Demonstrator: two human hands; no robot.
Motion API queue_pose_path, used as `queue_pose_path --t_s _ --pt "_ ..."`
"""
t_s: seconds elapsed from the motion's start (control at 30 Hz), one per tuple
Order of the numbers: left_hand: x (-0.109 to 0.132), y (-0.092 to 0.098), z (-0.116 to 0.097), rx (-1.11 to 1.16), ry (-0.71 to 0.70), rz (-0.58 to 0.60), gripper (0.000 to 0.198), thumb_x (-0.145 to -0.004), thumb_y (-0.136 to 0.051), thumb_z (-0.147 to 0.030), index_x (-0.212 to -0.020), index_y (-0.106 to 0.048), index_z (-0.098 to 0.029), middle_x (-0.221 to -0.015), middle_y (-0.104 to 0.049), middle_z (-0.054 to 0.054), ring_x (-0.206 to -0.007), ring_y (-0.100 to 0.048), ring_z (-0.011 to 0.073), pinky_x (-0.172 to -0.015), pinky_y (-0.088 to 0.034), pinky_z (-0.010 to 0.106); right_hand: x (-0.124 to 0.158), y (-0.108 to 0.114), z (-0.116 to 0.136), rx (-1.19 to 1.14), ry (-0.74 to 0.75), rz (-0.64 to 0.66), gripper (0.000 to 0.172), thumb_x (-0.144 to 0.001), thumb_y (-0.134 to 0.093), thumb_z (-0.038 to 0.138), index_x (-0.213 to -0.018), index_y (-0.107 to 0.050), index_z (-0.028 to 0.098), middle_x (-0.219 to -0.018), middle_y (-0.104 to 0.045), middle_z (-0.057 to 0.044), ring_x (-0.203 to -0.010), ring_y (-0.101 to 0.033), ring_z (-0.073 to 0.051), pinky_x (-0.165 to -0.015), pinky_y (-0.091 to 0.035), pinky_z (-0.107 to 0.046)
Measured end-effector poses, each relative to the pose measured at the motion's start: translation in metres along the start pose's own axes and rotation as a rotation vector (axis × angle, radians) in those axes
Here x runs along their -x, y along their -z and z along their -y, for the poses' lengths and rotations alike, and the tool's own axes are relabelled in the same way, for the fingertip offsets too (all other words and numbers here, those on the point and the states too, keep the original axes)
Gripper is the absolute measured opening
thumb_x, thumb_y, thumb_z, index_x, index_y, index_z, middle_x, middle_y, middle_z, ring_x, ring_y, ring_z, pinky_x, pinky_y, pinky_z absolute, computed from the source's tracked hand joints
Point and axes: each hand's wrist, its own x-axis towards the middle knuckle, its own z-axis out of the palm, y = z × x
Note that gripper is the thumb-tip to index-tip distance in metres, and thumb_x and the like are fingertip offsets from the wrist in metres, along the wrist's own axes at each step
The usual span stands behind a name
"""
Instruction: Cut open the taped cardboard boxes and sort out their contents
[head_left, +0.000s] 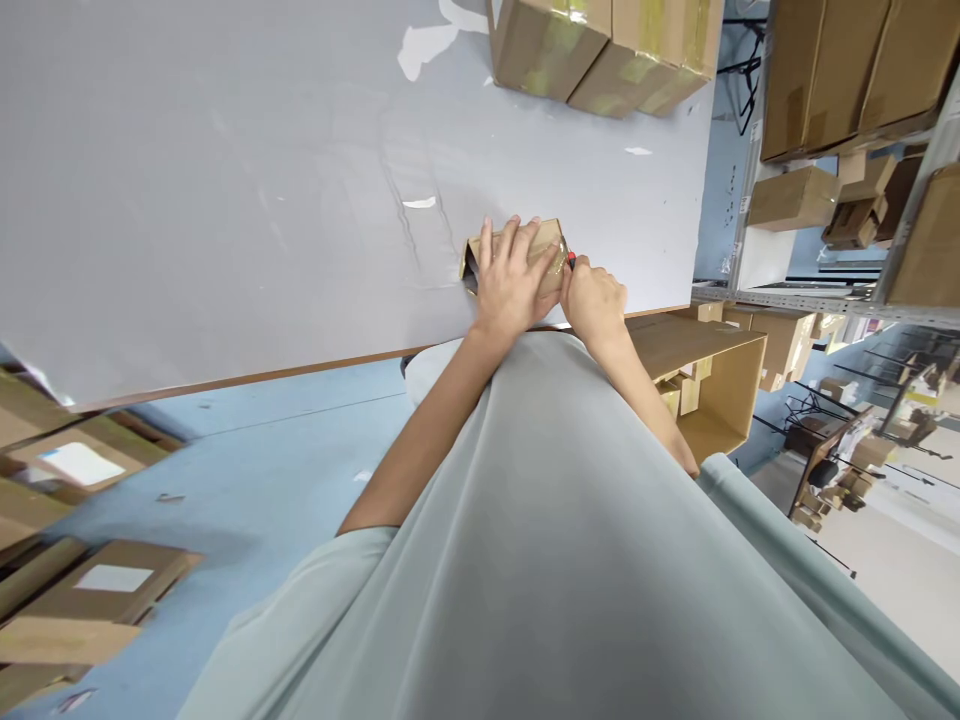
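A small cardboard box (550, 234) lies near the front edge of the table, with shiny tape at its right end and a dark gap at its left end. My left hand (511, 278) spans the box from above, fingers spread over its top, and holds it against the table. At the box's right end, my right hand (596, 300) is closed around a box cutter (571, 260). Only a red and black bit of the cutter shows; the fist hides the rest.
Several taped cartons (600, 55) stand at the far side of the table (225, 200). An open carton (720, 390) is below the table's right edge. Shelving with boxes (795, 198) rises at the right. More cartons (105, 585) lie on the floor at left. Paper scraps (420, 203) dot the tabletop.
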Motion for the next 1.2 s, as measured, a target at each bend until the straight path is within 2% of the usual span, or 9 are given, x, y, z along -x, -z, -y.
queue_pose_path --t_s 0.2,0.37,0.73,0.93,1.2 --pt "0.004 -0.002 -0.003 0.006 -0.004 0.03 0.071 -0.106 -0.061 -0.071 -0.162 -0.064 -0.028 -0.181 -0.051 0.014 -0.174 -0.036 0.0449 -0.146 -0.01 0.07 0.008 -0.008 0.006 0.059 -0.05 -0.031 0.04 -0.123 -0.031 0.024 -0.139 -0.065 0.01 -0.132 -0.082 -0.028 -0.125 -0.081 -0.032 -0.103 -0.061 -0.039" --pt "0.007 -0.002 -0.009 -0.016 0.008 0.017 0.066 -0.108 -0.058 -0.07 -0.157 -0.068 -0.027 -0.179 -0.053 0.015 -0.17 -0.043 0.0429 -0.146 -0.015 0.07 0.013 -0.015 0.005 0.077 -0.079 -0.033 0.041 -0.123 -0.031 0.024 -0.14 -0.066 0.01 -0.128 -0.083 -0.028 -0.122 -0.083 -0.032 -0.1 -0.062 -0.037" --pt "0.009 -0.004 -0.014 -0.051 0.032 -0.007 0.061 -0.106 -0.063 -0.066 -0.154 -0.07 -0.029 -0.179 -0.054 0.014 -0.169 -0.044 0.043 -0.145 -0.017 0.07 0.025 -0.014 -0.002 0.031 -0.065 -0.035 0.039 -0.122 -0.034 0.026 -0.138 -0.067 0.011 -0.126 -0.084 -0.027 -0.12 -0.083 -0.032 -0.1 -0.062 -0.038" --pt "0.009 -0.002 -0.017 -0.043 0.043 -0.007 0.06 -0.108 -0.06 -0.063 -0.156 -0.07 -0.029 -0.179 -0.054 0.012 -0.171 -0.042 0.0404 -0.146 -0.015 0.067 0.012 -0.017 -0.005 0.002 -0.027 -0.072 0.042 -0.124 -0.032 0.031 -0.143 -0.064 0.012 -0.127 -0.083 -0.026 -0.12 -0.083 -0.033 -0.101 -0.061 -0.04" --pt "0.007 -0.001 -0.016 0.021 0.019 -0.007 0.064 -0.107 -0.06 -0.068 -0.157 -0.069 -0.029 -0.179 -0.054 0.013 -0.171 -0.041 0.0426 -0.145 -0.013 0.071 0.006 -0.019 -0.004 0.003 -0.04 -0.07 0.043 -0.123 -0.03 0.029 -0.143 -0.065 0.012 -0.132 -0.082 -0.027 -0.125 -0.081 -0.033 -0.105 -0.059 -0.04"
